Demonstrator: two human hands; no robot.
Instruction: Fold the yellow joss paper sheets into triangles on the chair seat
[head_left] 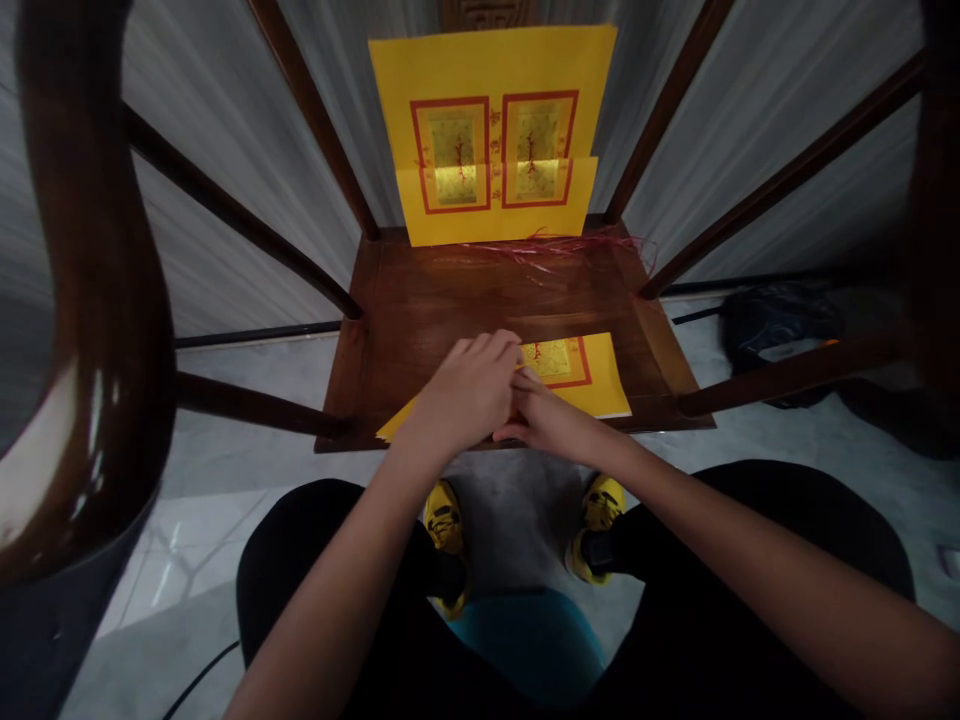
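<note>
A sheet or thin stack of yellow joss paper (600, 372), folded over, lies near the front edge of a wooden chair seat. Its upper face shows a gold foil patch in a red frame. My left hand (474, 388) bends over the middle of the paper, its fingers closed and its fingertips hidden. Against it, my right hand (553, 412) grips the paper with curled fingers, partly covered by the left. At the back of the seat stands more yellow joss paper (495, 70), creased across, with two red-framed gold patches.
The wooden chair seat (420, 300) is bordered by dark spindles and a thick curved arm (90, 300) at left. Loose pink-red strings (547, 250) lie at its back. A dark bag (780, 325) rests on the floor at right. A blue stool (529, 640) shows below me.
</note>
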